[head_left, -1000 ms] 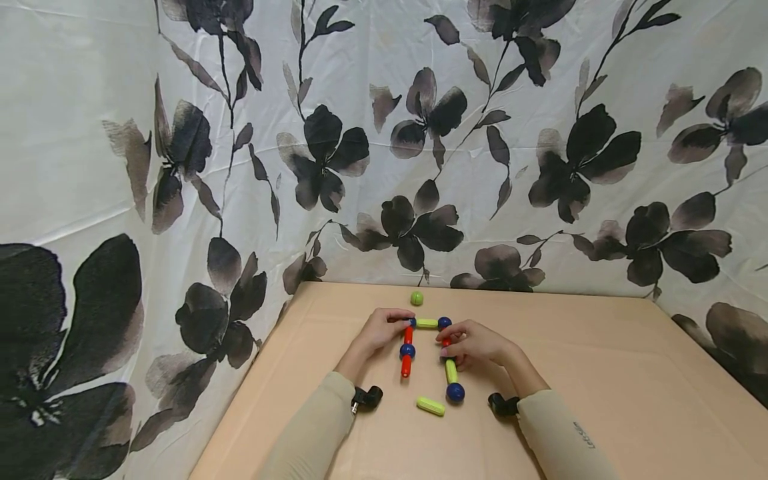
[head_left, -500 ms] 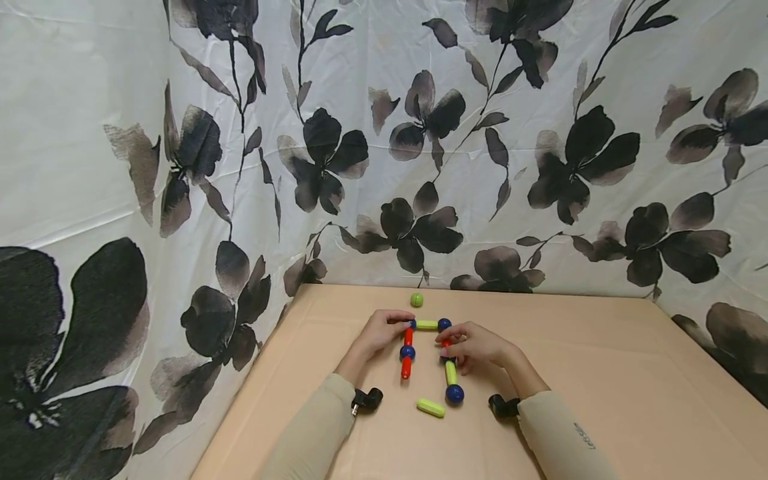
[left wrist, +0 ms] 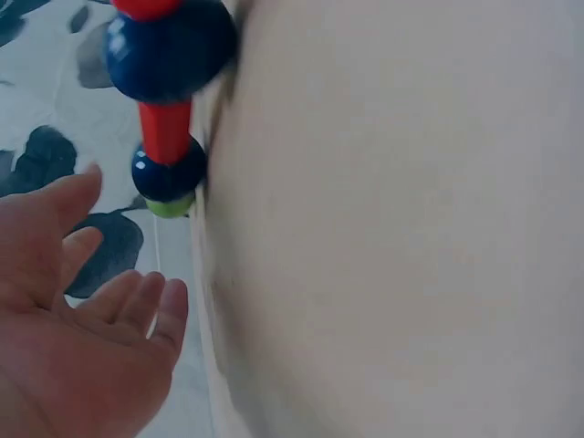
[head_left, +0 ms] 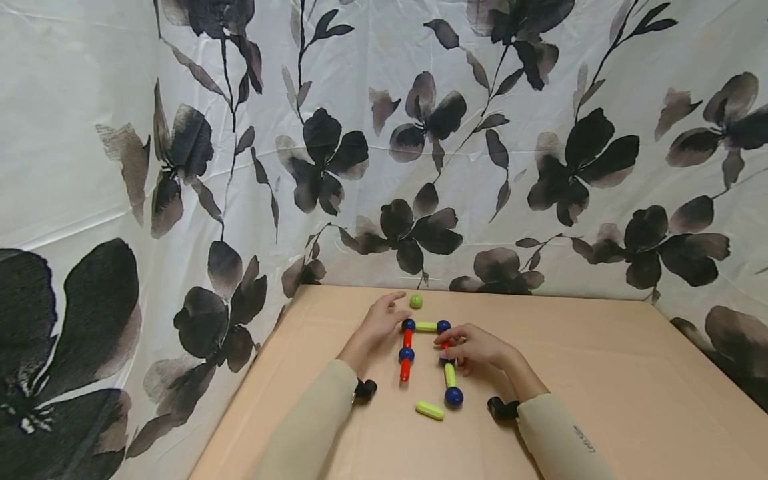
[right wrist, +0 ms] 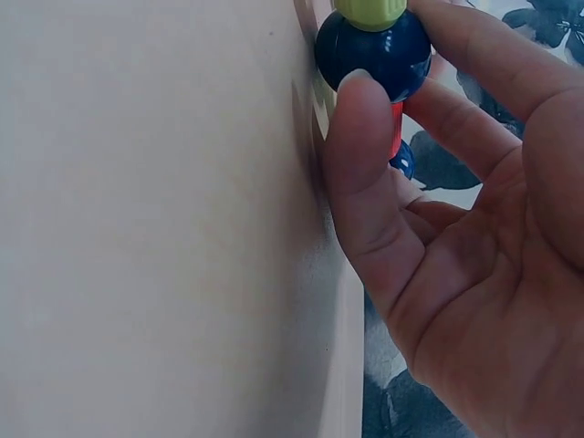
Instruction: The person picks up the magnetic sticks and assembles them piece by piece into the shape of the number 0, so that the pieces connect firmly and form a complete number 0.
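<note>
Magnetic building rods and balls form an open-ended frame on the table. My left hand [head_left: 379, 321] is off the frame, its fingers spread beside the far-left blue ball [head_left: 409, 325] and left of a loose green ball [head_left: 416, 301]. From that corner, red rods [head_left: 405, 371] with a blue ball between them run toward me; a yellow-green rod [head_left: 426, 327] spans the back. My right hand [head_left: 477, 343] holds the middle blue ball [right wrist: 379, 55] of the right side between thumb and fingers, partly covering the red rod there. A yellow-green rod [head_left: 450, 375] leads from it to the near blue ball [head_left: 453, 397].
A loose yellow-green rod [head_left: 429, 410] lies nearer me, between the frame's two sides. Behind the tan tabletop [head_left: 600, 373] hangs a floral cloth [head_left: 360, 80]. Black wrist cameras [head_left: 503, 408] sit low by each sleeve.
My left hand has let go of the far-left corner ball and moved slightly away toward the green ball, fingers opening. My right hand keeps its place on the right side.
</note>
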A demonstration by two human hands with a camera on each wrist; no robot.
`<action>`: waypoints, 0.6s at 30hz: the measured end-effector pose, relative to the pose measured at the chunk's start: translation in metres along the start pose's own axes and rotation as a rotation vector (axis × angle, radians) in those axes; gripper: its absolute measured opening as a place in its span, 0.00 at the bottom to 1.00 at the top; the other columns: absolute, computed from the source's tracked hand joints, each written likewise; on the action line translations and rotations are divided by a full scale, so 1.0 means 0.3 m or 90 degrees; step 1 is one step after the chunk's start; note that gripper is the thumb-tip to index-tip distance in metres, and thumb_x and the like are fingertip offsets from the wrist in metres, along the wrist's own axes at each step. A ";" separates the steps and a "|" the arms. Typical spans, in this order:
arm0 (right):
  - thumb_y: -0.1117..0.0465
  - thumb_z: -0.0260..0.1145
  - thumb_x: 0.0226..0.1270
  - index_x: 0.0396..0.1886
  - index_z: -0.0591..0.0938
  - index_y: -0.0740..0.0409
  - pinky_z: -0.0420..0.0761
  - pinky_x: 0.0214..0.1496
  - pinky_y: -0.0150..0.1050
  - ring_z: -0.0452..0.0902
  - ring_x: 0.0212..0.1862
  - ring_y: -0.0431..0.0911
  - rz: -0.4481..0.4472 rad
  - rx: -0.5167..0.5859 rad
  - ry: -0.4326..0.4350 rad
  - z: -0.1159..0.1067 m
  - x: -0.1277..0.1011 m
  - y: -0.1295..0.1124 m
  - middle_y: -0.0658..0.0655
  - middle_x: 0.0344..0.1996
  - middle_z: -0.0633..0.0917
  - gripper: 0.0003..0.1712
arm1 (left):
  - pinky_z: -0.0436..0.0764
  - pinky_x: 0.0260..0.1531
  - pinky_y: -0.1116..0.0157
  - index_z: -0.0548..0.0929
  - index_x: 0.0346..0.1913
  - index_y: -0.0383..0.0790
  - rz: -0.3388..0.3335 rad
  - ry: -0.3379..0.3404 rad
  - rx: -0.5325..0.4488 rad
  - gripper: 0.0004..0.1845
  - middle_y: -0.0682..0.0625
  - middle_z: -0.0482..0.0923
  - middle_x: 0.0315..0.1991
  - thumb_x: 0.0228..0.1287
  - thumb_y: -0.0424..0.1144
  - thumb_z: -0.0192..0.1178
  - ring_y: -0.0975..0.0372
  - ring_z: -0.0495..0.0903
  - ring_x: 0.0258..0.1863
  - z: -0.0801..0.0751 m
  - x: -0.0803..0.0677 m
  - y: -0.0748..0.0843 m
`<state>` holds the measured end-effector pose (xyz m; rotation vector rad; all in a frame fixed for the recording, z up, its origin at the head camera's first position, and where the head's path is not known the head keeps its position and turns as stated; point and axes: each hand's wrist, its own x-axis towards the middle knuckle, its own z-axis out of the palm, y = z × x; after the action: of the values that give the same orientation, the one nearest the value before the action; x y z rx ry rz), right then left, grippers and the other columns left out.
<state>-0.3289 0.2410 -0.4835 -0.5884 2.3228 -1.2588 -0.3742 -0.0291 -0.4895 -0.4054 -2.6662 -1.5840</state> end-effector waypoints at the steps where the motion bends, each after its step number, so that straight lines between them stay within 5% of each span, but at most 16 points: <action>1: 0.56 0.71 0.72 0.62 0.84 0.58 0.84 0.28 0.35 0.77 0.25 0.45 0.000 0.000 0.000 0.000 0.000 0.001 0.54 0.32 0.80 0.22 | 0.70 0.72 0.43 0.70 0.77 0.45 0.006 -0.003 0.016 0.30 0.43 0.68 0.77 0.76 0.42 0.62 0.43 0.67 0.76 -0.001 0.010 0.000; 9: 0.55 0.72 0.71 0.61 0.84 0.57 0.83 0.27 0.35 0.76 0.26 0.45 -0.011 -0.008 0.001 0.002 0.001 0.012 0.55 0.34 0.79 0.22 | 0.58 0.79 0.43 0.63 0.81 0.40 0.066 -0.029 0.128 0.34 0.38 0.59 0.81 0.77 0.43 0.60 0.43 0.57 0.81 0.011 0.057 0.005; 18: 0.54 0.73 0.71 0.60 0.85 0.57 0.83 0.27 0.35 0.76 0.26 0.45 -0.014 -0.019 0.005 0.002 0.006 0.021 0.55 0.35 0.80 0.22 | 0.57 0.79 0.43 0.63 0.81 0.41 0.035 -0.029 0.155 0.32 0.37 0.56 0.82 0.79 0.42 0.57 0.43 0.56 0.81 0.045 0.071 0.032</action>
<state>-0.3311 0.2429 -0.4895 -0.6213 2.3509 -1.2410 -0.3911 -0.0085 -0.4849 -0.5056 -2.8083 -1.2295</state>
